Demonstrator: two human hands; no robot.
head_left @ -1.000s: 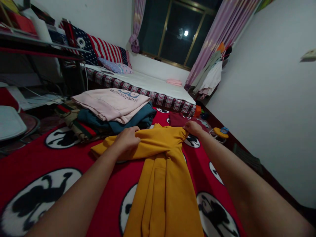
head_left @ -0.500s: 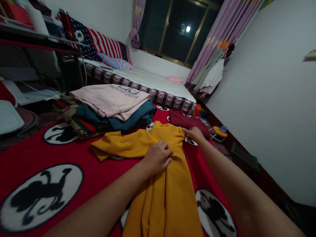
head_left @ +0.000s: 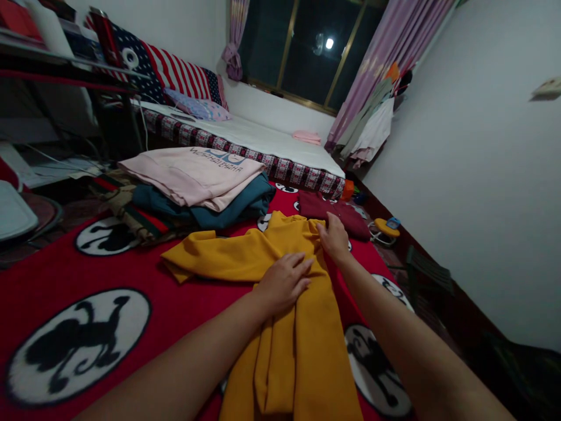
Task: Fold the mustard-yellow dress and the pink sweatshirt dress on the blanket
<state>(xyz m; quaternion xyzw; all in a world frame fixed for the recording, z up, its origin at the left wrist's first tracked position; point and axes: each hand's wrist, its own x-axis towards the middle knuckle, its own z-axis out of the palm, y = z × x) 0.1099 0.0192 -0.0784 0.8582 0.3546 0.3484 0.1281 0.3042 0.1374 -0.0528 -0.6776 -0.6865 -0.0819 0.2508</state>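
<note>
I'm in a home bedroom: a low mattress [head_left: 263,140] lies far along the wall under a dark window [head_left: 315,52] with purple curtains [head_left: 390,58], folded clothes [head_left: 197,181] stacked on the red blanket [head_left: 87,275], garments hanging far right.

A low mattress [head_left: 263,140] lies along the far side of the room, under a dark window [head_left: 307,52] that shows a round spot of light. Pink curtains [head_left: 394,52] hang at both ends of the window. A striped flag [head_left: 175,73] covers the wall at the mattress's left end, beside a dark shelf [head_left: 65,70]. A bare white wall [head_left: 482,175] stands right of the mattress.
</note>
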